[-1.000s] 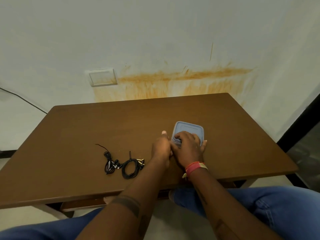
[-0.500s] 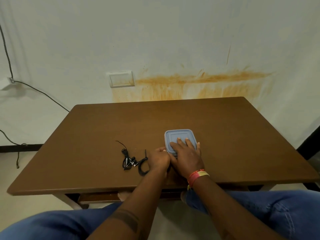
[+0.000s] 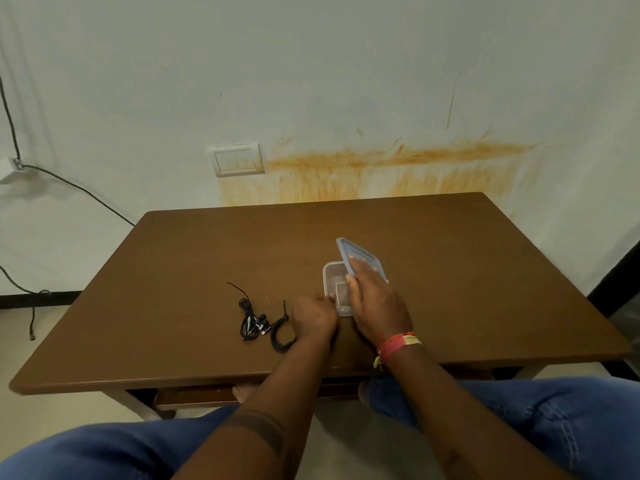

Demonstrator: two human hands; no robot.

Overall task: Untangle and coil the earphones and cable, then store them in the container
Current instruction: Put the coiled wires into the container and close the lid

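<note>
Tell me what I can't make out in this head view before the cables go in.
- Container: right part hidden by the lid and right hand.
- Coiled cable: right part behind the left hand.
- Earphones: too small to judge tangling.
- Left fingers: curled under, contact with the container unclear.

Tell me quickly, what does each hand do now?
Left hand: fingers curled, holding the container at its near corner.
Right hand: gripping the lid, tilted up off the container.

The lid (image 3: 360, 259), flat on the box (image 3: 334, 289) half a second ago, is now lifted and tilted up toward the right of the frame. The right hand (image 3: 375, 299) raises it, uncovering the box.
</note>
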